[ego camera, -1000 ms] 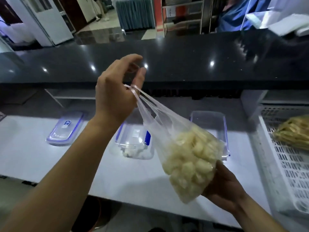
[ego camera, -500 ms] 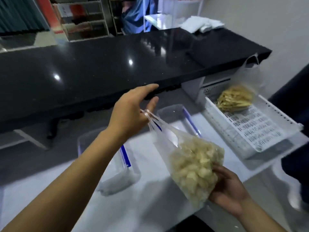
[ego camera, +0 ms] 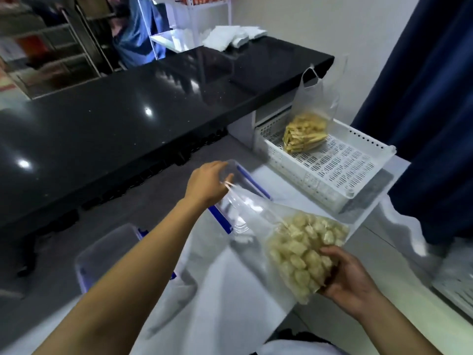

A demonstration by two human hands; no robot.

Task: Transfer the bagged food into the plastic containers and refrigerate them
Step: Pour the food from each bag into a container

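Left hand [ego camera: 208,184], arm stretched toward twelve o'clock, pinches the handles of a clear bag of pale food pieces [ego camera: 302,248]. Right hand [ego camera: 349,276], at four o'clock, cups the bag's bottom, fingers curled around it.

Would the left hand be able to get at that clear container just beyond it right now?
Probably not freely: the left hand is beside the clear container, but pinches the bag of pale food.

The left hand [ego camera: 207,184] pinches the handles of a clear bag [ego camera: 304,248] of pale food pieces while the right hand [ego camera: 348,279] cups its bottom above the white table [ego camera: 230,298].
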